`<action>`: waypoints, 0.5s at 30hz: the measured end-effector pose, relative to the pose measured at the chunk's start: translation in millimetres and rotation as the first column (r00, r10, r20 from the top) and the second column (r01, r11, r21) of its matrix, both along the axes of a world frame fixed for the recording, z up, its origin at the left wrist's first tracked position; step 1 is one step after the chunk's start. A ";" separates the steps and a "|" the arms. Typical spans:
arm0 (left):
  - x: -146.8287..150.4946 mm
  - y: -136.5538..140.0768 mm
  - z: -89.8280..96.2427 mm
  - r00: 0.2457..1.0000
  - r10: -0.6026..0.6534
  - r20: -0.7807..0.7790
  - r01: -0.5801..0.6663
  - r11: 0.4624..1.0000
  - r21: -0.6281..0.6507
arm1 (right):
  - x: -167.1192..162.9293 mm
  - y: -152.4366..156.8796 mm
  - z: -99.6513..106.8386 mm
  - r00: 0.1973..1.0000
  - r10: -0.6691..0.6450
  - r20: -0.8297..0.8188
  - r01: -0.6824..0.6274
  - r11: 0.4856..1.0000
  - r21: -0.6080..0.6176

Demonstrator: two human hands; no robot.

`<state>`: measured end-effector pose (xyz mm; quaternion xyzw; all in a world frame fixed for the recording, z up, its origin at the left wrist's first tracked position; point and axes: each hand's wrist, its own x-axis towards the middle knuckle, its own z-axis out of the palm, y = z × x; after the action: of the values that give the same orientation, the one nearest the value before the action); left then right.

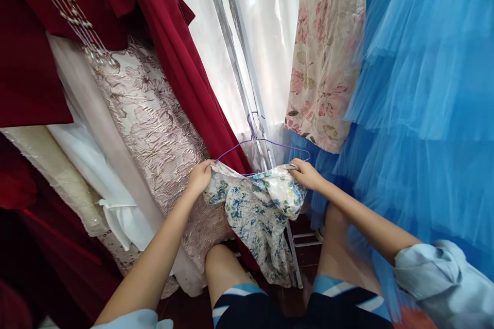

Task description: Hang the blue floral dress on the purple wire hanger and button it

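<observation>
A white dress with a blue and green floral print hangs down in front of me, its top edge stretched between my hands. My left hand is closed on its left upper corner. At the right upper corner, my right hand pinches the fabric, thumb on top. A thin purple hanger sits behind and above the neckline, its hook by the metal rack pole. The hanger's two ends reach close to my fingers; whether my fingers also touch it I cannot tell.
Dark red garments and a pink brocade dress hang at left. A pink floral dress and a tiered blue tulle dress hang at right. Metal rack poles stand before a white curtain. My knees are below.
</observation>
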<state>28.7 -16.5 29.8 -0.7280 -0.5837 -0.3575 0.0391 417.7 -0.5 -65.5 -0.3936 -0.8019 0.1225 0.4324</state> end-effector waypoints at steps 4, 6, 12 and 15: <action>29.0 2.2 13.4 0.992 -0.105 0.064 0.098 0.991 0.094 | -4.3 -5.4 -0.1 1.000 -0.022 -0.012 0.022 1.000 -0.021; 47.0 2.4 20.3 0.987 -0.149 0.062 0.138 0.977 0.163 | -7.6 -8.6 -2.1 1.000 -0.020 -0.014 0.020 0.999 -0.036; 70.5 6.2 26.6 0.992 -0.091 0.091 0.063 0.962 0.266 | -10.1 -26.8 -2.6 0.995 0.068 -0.071 -0.070 0.997 -0.027; 62.5 5.7 19.0 0.995 0.002 0.102 -0.030 0.960 0.278 | -2.4 -35.8 -0.4 0.981 0.078 -0.177 -0.074 0.997 0.029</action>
<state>91.2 -10.8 48.8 -0.6914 -0.5346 -0.4722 0.1148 415.2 -36.3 -65.9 -0.3456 -0.7759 0.1646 0.5015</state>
